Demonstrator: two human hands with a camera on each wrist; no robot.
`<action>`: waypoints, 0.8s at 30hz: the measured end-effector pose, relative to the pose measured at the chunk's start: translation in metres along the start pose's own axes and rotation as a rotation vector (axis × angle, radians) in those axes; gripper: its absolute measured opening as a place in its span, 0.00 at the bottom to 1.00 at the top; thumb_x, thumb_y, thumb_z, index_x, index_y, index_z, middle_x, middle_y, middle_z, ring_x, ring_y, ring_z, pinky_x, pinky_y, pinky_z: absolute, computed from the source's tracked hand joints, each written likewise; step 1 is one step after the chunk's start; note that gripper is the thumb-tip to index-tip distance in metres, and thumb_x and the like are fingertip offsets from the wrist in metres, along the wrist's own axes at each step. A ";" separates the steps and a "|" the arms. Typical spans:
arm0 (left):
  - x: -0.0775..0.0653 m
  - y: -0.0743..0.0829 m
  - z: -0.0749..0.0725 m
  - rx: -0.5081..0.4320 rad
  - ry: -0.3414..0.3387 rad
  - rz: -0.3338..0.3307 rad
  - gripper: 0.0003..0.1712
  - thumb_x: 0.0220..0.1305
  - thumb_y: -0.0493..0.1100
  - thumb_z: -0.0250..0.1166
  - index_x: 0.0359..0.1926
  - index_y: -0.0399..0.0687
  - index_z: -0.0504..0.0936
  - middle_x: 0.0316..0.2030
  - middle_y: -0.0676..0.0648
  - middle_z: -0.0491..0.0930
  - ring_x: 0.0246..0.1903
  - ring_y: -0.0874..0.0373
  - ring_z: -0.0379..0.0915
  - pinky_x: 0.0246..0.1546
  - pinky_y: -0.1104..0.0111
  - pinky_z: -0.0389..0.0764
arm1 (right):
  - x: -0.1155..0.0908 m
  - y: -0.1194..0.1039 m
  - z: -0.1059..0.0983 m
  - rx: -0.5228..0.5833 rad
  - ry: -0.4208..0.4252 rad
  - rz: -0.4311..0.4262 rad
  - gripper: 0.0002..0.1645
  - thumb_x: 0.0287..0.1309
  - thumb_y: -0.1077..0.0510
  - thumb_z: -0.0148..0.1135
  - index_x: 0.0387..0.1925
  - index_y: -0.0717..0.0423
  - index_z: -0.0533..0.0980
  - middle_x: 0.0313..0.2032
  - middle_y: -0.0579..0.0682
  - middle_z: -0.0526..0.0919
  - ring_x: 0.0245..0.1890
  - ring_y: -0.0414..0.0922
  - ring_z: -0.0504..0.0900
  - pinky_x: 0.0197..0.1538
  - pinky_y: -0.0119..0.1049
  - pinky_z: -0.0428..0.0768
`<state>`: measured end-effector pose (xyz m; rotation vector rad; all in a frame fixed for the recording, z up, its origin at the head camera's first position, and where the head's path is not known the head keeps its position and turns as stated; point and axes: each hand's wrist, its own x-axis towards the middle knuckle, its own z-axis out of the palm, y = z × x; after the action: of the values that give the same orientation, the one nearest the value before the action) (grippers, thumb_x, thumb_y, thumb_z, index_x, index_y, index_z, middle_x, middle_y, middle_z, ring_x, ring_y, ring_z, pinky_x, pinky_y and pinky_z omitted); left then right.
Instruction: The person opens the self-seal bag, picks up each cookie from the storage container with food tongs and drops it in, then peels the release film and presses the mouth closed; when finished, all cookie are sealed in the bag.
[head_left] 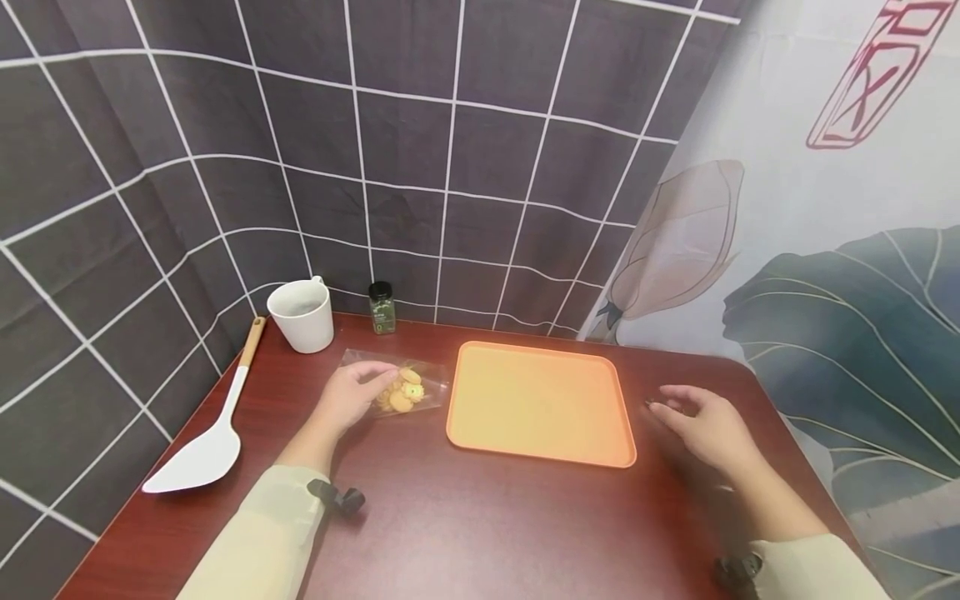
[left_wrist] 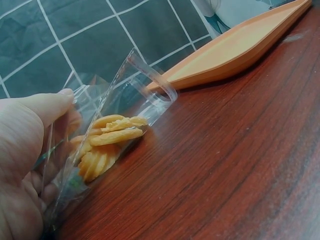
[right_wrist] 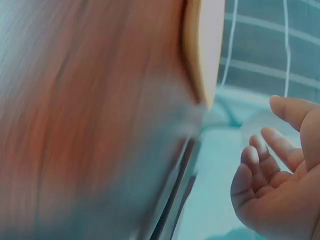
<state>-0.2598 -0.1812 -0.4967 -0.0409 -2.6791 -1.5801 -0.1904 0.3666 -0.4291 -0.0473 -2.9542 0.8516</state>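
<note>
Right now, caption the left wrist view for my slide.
Left hand grips clear cookie bag beside orange tray.

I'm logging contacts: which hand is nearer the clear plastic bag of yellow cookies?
Left. The left hand holds the clear plastic bag of yellow cookies in its grip. The right hand hovers beyond the flat orange plastic tray, holding nothing.

You are looking down at a dark red wooden table (head_left: 487,517). Sitting on it are an orange tray (head_left: 540,402), a clear bag of biscuits (head_left: 401,389), a white mug (head_left: 302,314), a small spice jar (head_left: 382,307) and a white spatula (head_left: 206,433) lying near the left edge.
</note>
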 end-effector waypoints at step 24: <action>-0.001 0.000 0.000 0.012 0.002 0.005 0.22 0.73 0.60 0.69 0.56 0.52 0.91 0.60 0.43 0.88 0.68 0.44 0.78 0.72 0.42 0.73 | 0.025 -0.130 0.105 0.398 -0.182 -0.112 0.27 0.67 0.54 0.74 0.64 0.59 0.82 0.46 0.56 0.89 0.32 0.51 0.88 0.28 0.35 0.83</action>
<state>-0.2590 -0.1812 -0.4962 -0.0463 -2.6851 -1.5614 -0.2245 0.2020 -0.4466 0.2243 -2.8463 1.4745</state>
